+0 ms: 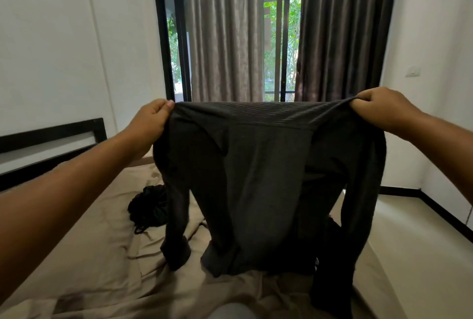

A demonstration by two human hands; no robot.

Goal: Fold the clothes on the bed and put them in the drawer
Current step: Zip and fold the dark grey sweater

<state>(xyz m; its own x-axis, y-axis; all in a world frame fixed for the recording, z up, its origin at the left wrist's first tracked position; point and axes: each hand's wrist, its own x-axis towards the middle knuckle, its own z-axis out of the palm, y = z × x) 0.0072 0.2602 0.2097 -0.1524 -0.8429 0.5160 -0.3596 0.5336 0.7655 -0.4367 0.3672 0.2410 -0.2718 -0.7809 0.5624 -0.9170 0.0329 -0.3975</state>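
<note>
Beige bed point(84, 254) below, we pinch a dark sweater point(256, 177) aloft, left hand point(149, 119), right hand point(378, 107); unfolded yet, black bundle point(147, 206) waiting, drawer unseen.

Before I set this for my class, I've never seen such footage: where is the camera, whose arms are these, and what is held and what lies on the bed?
No machine here. One camera on a person's head looks forward and down, so the arms are the wearer's. The left hand and right hand each pinch the upper edge of a dark grey long-sleeved top, holding it spread; its sleeves hang to the beige bed sheet. A crumpled black garment lies there too.
</note>
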